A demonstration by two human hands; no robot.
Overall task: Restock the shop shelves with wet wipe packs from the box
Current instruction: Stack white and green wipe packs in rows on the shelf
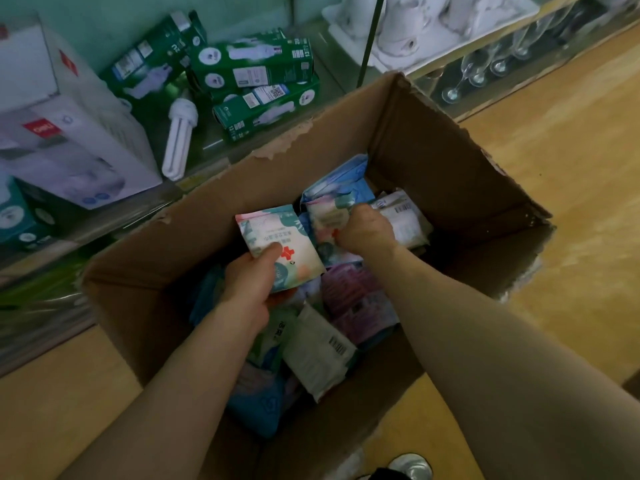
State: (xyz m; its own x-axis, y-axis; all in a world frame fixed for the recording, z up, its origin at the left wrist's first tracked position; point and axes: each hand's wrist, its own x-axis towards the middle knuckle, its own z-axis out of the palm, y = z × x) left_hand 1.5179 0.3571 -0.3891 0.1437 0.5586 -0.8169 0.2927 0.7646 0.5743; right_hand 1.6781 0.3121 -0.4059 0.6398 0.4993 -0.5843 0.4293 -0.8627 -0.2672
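Two bare forearms are reaching from the lower edge of the view down into an open cardboard box (450, 140). The left hand (254, 282) is gripping a wet wipe pack (277, 237) printed in white and teal with a red cross. Its thumb is lying across the pack face and its fingers are hidden behind. This pack is being held above the box contents.

The right hand (367, 230) is curling its fingers round the edge of a second pack (327, 216) of similar print, which is sitting among the stock at the far end of the box.

Other stock is lying loose in the box:
- purple packs (360, 303), just below the right hand
- a white pack (318, 348) with a barcode, near the middle
- a blue pack (256, 407), at the near end

The box is standing on a light wooden floor (571, 168), with its torn top flaps standing up. Left of it, a low shelf (121, 216) is carrying green lamp boxes (249, 64), a loose white lamp (180, 133) and large white cartons (69, 133). At upper right, white ceramic ware (415, 29) and stemmed glasses (478, 71) are standing on display. A light shoe (412, 467) is showing at the bottom edge.
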